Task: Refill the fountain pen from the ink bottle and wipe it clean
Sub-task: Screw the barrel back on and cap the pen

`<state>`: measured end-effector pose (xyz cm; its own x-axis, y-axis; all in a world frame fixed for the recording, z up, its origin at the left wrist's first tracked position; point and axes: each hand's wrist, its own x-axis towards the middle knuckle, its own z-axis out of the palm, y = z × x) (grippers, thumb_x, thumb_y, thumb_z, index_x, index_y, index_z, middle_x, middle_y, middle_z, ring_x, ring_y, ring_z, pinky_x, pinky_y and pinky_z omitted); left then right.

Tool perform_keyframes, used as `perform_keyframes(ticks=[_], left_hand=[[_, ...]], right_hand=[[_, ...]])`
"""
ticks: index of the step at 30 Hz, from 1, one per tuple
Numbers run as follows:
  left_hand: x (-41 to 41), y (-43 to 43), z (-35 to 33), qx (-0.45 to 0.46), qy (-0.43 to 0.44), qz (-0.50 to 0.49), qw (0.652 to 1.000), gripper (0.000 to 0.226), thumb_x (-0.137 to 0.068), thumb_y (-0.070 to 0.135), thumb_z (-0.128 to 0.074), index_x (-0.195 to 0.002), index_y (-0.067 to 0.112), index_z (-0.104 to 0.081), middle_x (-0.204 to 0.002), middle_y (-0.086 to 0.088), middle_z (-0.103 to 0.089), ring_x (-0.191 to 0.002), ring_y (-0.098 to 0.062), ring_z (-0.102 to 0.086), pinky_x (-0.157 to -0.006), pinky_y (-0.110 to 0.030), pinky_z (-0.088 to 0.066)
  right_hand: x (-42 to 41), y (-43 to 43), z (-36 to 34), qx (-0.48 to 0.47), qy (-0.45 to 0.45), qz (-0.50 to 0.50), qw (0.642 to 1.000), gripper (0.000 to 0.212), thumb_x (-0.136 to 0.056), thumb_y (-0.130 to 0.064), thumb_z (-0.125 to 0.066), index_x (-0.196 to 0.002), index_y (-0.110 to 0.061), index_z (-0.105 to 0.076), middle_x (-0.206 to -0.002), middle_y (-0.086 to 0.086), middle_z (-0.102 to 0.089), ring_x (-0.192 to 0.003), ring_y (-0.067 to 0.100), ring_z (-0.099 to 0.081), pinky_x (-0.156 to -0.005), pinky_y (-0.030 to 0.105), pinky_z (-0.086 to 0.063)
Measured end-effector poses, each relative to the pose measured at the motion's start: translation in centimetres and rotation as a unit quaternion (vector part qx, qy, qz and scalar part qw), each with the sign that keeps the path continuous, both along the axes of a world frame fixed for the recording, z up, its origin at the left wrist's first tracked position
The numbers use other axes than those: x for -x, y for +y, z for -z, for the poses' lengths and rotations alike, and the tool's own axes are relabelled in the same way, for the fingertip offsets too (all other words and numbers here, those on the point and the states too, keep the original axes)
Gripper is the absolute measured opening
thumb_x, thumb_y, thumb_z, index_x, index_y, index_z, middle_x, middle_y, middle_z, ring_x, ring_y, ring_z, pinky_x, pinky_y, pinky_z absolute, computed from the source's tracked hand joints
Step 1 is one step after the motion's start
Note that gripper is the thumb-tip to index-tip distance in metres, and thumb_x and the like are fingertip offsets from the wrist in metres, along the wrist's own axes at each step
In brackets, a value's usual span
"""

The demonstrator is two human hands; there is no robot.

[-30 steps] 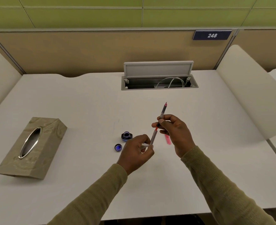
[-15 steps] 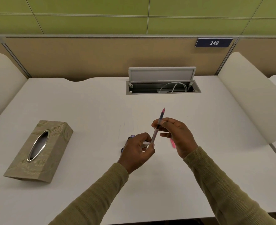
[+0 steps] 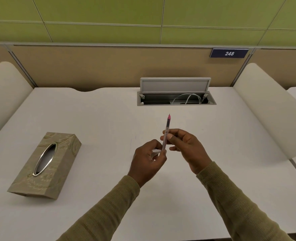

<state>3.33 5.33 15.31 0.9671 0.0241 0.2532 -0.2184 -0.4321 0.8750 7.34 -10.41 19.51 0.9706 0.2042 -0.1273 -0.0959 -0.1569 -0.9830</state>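
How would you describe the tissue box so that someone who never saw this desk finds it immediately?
Start at the white desk with the open cable hatch at its far edge. Look to the near left part, well left of both hands. The tissue box lies there alone: a beige-gold patterned box with a shiny oval metal opening on top.

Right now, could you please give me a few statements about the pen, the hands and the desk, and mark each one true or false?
1. Both hands hold the pen, the right hand higher than the left hand. True.
2. The pen's pink tip points down at the desk. False: it points up and away.
3. The tissue box lies to the person's left. True.
4. The cable hatch lid is shut. False: it stands open, showing white cables.
5. The ink bottle stands in plain view. False: it cannot be seen.
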Motion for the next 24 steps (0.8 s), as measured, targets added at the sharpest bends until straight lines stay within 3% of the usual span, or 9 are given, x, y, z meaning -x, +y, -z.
perform_keyframes(ticks=[3,6,10,15,18,21,24], left_hand=[[-0.1,-0.1,-0.6,0.014,-0.027,-0.01,0.999,0.018,-0.092,0.019,-0.066,-0.076,0.018,-0.057,-0.062,0.006,-0.054,-0.056,-0.013,-0.047,-0.054,-0.015,-0.035],[-0.2,0.1,-0.5,0.0,-0.047,-0.005,0.999,0.017,-0.092,0.026,-0.068,-0.078,0.019,-0.062,-0.062,0.004,-0.054,-0.055,-0.016,-0.047,-0.051,-0.026,-0.04],[-0.4,1.2,-1.3,0.054,-0.015,-0.032,0.998,0.018,-0.087,0.041,-0.071,-0.084,0.024,-0.068,-0.071,0.004,-0.067,-0.06,-0.021,-0.062,-0.058,-0.041,-0.054],[-2.8,2.3,-4.1,0.103,0.026,-0.058,0.993,0.017,-0.088,0.045,-0.07,-0.091,0.028,-0.07,-0.091,0.01,-0.072,-0.079,-0.011,-0.065,-0.072,-0.035,-0.057],[-3.9,2.1,-4.9,0.135,0.074,-0.061,0.986,0.019,-0.085,0.045,-0.074,-0.084,0.026,-0.071,-0.079,0.014,-0.069,-0.068,-0.004,-0.057,-0.067,-0.032,-0.049],[-4.0,1.9,-5.0,0.153,0.095,-0.044,0.983,0.014,-0.086,0.034,-0.076,-0.085,0.02,-0.073,-0.065,0.016,-0.065,-0.057,-0.001,-0.053,-0.059,-0.027,-0.046],[-3.8,2.1,-4.7,0.191,0.119,-0.033,0.974,0.013,-0.087,0.031,-0.075,-0.088,0.018,-0.074,-0.057,0.006,-0.056,-0.054,-0.011,-0.047,-0.053,-0.027,-0.044]], right_hand=[[0.6,0.5,0.7,0.011,-0.006,0.007,1.0,0.015,-0.096,-0.026,-0.066,-0.105,-0.02,-0.075,-0.1,-0.001,-0.079,-0.099,0.02,-0.072,-0.09,0.044,-0.058],[1.0,0.8,1.2,0.004,-0.015,0.017,1.0,0.012,-0.095,-0.026,-0.067,-0.099,-0.018,-0.075,-0.096,0.005,-0.078,-0.096,0.029,-0.071,-0.09,0.049,-0.058],[1.2,0.7,1.4,0.018,-0.035,0.027,0.999,0.01,-0.094,-0.029,-0.069,-0.095,-0.021,-0.074,-0.093,0.0,-0.079,-0.092,0.022,-0.073,-0.087,0.044,-0.059],[1.6,0.8,1.5,0.057,-0.058,-0.005,0.997,0.007,-0.096,-0.025,-0.067,-0.097,-0.021,-0.073,-0.09,-0.007,-0.079,-0.09,0.007,-0.074,-0.08,0.023,-0.054],[1.7,1.1,1.7,0.078,-0.073,-0.02,0.994,0.007,-0.095,-0.026,-0.067,-0.099,-0.023,-0.073,-0.087,-0.009,-0.079,-0.086,0.006,-0.073,-0.073,0.015,-0.052],[1.8,1.3,1.9,0.078,-0.076,-0.023,0.994,0.009,-0.096,-0.024,-0.067,-0.101,-0.021,-0.073,-0.086,-0.007,-0.079,-0.083,0.007,-0.074,-0.07,0.015,-0.053],[2.0,1.3,1.9,0.046,-0.052,-0.016,0.997,0.014,-0.099,-0.023,-0.061,-0.105,-0.019,-0.073,-0.087,0.0,-0.078,-0.083,0.014,-0.074,-0.072,0.026,-0.059]])
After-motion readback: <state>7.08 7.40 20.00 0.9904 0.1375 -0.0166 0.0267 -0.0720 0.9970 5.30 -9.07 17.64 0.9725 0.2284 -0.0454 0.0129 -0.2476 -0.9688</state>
